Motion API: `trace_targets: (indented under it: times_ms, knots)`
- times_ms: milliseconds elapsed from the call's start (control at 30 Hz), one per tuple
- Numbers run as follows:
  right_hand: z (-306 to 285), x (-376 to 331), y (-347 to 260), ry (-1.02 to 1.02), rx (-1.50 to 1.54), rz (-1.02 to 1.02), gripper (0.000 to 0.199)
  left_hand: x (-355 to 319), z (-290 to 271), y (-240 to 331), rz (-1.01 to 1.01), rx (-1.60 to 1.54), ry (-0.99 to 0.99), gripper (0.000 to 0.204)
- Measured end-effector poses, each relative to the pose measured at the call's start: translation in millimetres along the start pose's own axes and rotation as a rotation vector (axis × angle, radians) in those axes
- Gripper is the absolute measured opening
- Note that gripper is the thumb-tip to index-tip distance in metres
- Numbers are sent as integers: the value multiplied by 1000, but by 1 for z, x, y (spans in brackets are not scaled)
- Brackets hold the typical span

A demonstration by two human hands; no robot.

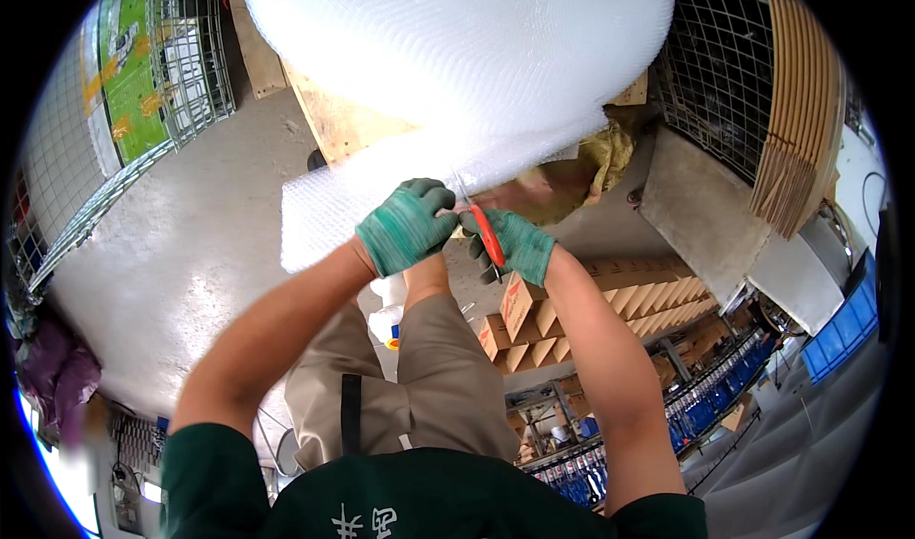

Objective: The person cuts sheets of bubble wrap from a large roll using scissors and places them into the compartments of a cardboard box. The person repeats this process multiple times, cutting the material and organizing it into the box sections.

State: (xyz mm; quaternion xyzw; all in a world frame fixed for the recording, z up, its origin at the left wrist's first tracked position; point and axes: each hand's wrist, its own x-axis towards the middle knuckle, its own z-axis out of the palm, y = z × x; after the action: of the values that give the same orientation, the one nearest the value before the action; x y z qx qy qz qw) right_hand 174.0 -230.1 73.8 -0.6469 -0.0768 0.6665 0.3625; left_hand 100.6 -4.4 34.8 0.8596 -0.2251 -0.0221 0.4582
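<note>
Dark green shirt (429,489): white lettering (383,524), front | Cardboard carton (516,308): red print, end panel, too small to read

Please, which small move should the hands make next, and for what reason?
I would perhaps slide the left hand slightly leftward along the bubble wrap. The right hand holds a red-handled cutting tool, its thin blade pointing away from the body, and the left fingers are close beside it.
</note>
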Motion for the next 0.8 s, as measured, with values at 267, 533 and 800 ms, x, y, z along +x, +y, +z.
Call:
trace_targets:
  times_ms: [267,533,800]
  knots:
    - [1,-11,-46,76,496,632,50,18,36,33,-871,212,-98,68]
    - [-5,-2,-45,48,421,699,50,11,53,31,-884,179,-137,66]
    - [-3,12,-61,56,308,846,26,5,62,33,-902,105,-59,58]
